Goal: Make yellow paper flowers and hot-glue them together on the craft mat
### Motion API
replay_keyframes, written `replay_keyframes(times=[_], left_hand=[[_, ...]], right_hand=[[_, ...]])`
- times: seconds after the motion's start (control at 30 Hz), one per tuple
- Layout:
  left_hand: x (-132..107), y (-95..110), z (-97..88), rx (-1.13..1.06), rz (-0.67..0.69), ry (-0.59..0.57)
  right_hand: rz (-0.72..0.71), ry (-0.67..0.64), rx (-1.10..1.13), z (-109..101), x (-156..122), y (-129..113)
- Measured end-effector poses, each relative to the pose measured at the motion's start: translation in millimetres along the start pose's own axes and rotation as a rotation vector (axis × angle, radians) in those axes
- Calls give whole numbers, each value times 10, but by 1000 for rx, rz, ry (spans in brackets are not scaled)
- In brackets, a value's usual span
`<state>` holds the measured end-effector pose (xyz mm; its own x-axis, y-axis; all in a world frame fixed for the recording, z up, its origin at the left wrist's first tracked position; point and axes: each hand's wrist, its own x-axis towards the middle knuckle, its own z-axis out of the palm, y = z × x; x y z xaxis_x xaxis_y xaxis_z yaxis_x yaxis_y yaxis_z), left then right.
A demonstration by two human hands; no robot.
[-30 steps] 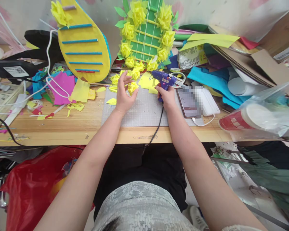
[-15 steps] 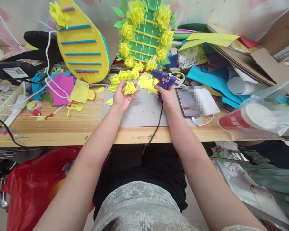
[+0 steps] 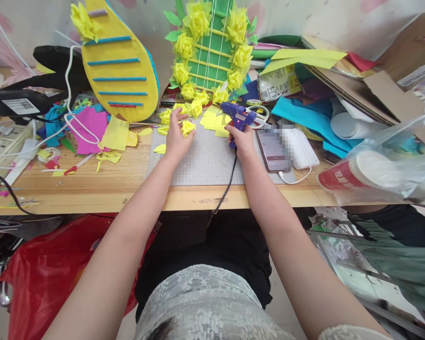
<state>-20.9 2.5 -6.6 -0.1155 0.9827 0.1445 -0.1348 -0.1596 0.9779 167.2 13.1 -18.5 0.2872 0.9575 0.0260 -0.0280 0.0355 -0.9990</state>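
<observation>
My left hand (image 3: pixel 178 140) grips a yellow paper flower (image 3: pixel 187 128) above the grey cutting mat (image 3: pixel 208 165). Its fingers curl round the flower's sides, partly covering it. In my right hand (image 3: pixel 241 139) is a purple glue gun (image 3: pixel 238 114) with a small red light, its nozzle pointing left. The gun's black cord (image 3: pixel 230 182) runs down over the table edge. Just behind my left hand lie more yellow paper flowers (image 3: pixel 196 109). Yellow paper sheets (image 3: pixel 212 118) rest between the two hands, further back.
A green stringed shape (image 3: pixel 212 56) ringed with yellow flowers leans at the back, beside a yellow pear-shaped board (image 3: pixel 118 71). To the right are a phone (image 3: pixel 272 148), a white power bank (image 3: pixel 302 147) and a bagged cup (image 3: pixel 343 177). Paper scraps (image 3: pixel 87 127) and cables clutter the left.
My left hand has turned from palm up, with the flower resting on it, to holding the flower between its fingers. The right hand with the glue gun has hardly moved.
</observation>
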Motion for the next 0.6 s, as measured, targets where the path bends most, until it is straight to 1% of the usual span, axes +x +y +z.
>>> replay_keyframes(times=[0.1,0.17,0.23,0.33,0.4,0.5,0.57,0.6], left_hand=[[36,-21,-23,229,124,-115],[47,-43,-34,331,170,-147],[36,-56,-51,381,189,-161],[-4,-25,-106,356,203,-191],[-5,25,-164,292,218,-165],[76,110,-279,237,248,-28],[161,165,-365,307,246,32],[197,194,-406,390,230,47]], right_hand=[[-3,-5,8,1,-6,-14],[-2,-4,15,1,-12,-28],[-3,5,29,2,-17,-38],[-8,12,47,4,-18,-43],[-4,5,42,6,-19,-45],[6,3,35,6,-23,-54],[9,8,42,4,-24,-59],[10,10,48,3,-25,-60]])
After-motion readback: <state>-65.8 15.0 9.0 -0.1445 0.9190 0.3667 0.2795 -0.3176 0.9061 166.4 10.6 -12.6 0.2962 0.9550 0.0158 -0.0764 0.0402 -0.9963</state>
